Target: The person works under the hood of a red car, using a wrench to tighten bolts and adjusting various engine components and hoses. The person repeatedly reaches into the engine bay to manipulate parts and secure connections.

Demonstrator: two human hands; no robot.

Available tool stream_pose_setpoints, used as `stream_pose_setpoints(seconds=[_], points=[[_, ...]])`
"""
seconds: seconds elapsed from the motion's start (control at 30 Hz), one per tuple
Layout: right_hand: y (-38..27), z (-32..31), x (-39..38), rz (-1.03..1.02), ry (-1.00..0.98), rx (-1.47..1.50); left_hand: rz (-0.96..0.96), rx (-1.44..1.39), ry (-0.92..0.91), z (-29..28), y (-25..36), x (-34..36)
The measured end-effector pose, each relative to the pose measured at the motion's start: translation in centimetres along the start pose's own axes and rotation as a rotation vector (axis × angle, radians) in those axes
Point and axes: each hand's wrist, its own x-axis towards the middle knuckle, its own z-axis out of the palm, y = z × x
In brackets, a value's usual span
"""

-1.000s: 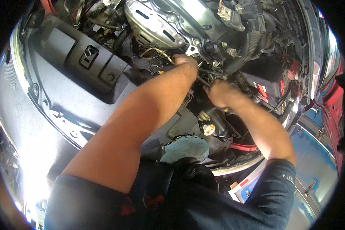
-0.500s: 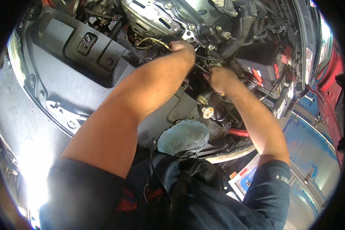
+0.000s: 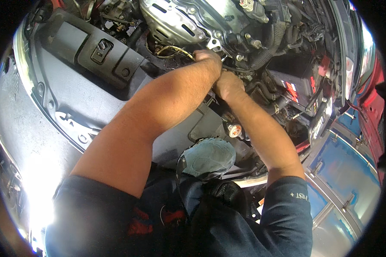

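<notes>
Deep in the engine bay, my left hand (image 3: 208, 59) reaches in just below a slotted silver heat shield (image 3: 173, 19). Its fingers curl down among the parts, their tips out of sight. A yellowish wire (image 3: 178, 50) runs up to its knuckles. Close against the left wrist, my right hand (image 3: 228, 85) is closed, its fingertips turned away under the left forearm. Whatever the two hands grip is hidden behind them. A ribbed black hose (image 3: 275, 45) and several connectors lie just beyond and to the right.
A black plastic cover (image 3: 111, 55) spans the left. A battery (image 3: 289, 79) sits to the right of my right hand. An orange-and-white round cap (image 3: 234, 131) and a pale blue rounded object (image 3: 208, 158) lie nearer my body. Blue-grey metal panels (image 3: 343, 162) stand at far right.
My right hand has moved left and slightly up, close against my left wrist. A thin grey rod-like part seen between the hands is now covered. The view has shifted slightly.
</notes>
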Motion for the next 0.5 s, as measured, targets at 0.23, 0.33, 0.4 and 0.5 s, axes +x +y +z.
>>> stream_pose_setpoints(seconds=[0.23, 0.33, 0.4, 0.5], points=[[-1.1, -1.4, -2.2, 0.063, 0.006, -0.047, -0.016, -0.092, -0.054, -0.1, -0.1, 0.2], [-1.2, -1.4, -2.3, 0.084, 0.017, -0.028, -0.03, -0.024, -0.044, 0.0, 0.1, 0.5], [-1.6, -1.5, -2.4, 0.129, 0.011, -0.005, -0.059, -0.051, -0.05, -0.1, 0.1, 0.8], [-2.5, -2.8, -2.7, 0.166, 0.004, 0.003, -0.052, -0.107, -0.078, -0.2, -0.1, 0.9]])
